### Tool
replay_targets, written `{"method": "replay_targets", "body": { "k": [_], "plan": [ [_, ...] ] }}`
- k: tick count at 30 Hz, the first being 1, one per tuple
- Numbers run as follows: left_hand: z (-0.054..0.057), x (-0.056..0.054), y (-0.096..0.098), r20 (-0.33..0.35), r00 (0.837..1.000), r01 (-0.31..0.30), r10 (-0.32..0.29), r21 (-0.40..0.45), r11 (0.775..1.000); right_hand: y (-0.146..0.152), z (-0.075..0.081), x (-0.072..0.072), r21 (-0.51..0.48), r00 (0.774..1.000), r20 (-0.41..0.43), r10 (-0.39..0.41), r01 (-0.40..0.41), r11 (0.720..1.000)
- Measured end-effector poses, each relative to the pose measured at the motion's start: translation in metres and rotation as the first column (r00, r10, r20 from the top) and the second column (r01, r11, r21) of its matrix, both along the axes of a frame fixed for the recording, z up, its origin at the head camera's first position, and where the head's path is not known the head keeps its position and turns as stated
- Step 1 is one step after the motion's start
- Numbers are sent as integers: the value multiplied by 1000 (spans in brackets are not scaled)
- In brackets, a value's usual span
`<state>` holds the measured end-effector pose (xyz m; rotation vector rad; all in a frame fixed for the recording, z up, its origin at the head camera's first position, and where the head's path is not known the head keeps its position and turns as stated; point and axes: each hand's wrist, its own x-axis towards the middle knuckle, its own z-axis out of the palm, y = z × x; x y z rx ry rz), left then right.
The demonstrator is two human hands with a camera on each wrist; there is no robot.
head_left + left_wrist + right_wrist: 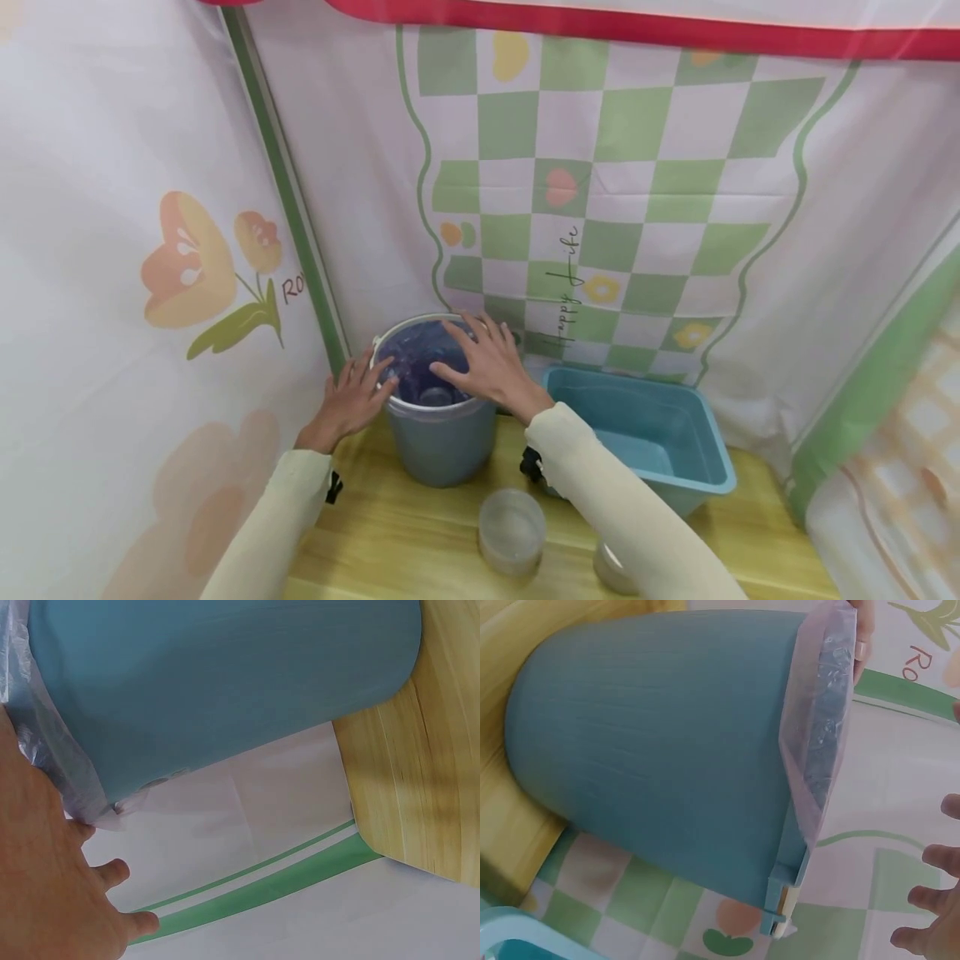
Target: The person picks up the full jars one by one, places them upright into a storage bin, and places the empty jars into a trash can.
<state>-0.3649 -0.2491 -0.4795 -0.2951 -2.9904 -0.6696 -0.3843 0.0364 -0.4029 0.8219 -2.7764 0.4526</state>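
A blue-grey bucket [442, 446] stands upright, lined with a thin translucent purple plastic bag [408, 354] whose edge folds over part of the rim, as the right wrist view shows [817, 727]. My left hand [352, 400] is at the left rim, its spread fingers reaching over the opening. In the left wrist view that hand [60, 877] lies right beside the bag's folded edge. My right hand [487, 362] hovers over the right side of the opening with fingers spread. The right wrist view shows its fingers [937, 900] apart from the bucket, nothing held.
A teal rectangular basin [645, 425] stands right of the bucket. A clear round container [512, 532] sits in front on the wooden table [375, 533]; another round container [615, 571] is partly hidden by my right sleeve. Printed curtains [360, 208] hang close behind and at the left.
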Motion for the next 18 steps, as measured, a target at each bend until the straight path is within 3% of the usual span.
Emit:
{"method": "replay_targets", "body": {
  "k": [13, 18],
  "plan": [
    [-1, 0, 1, 12, 1000, 10, -10, 7, 1000, 37, -10, 32, -21, 999, -50, -15, 13, 1000],
    [-1, -1, 2, -17, 1000, 3, -3, 0, 1000, 54, -18, 45, -29, 997, -76, -34, 32, 999]
  ]
}}
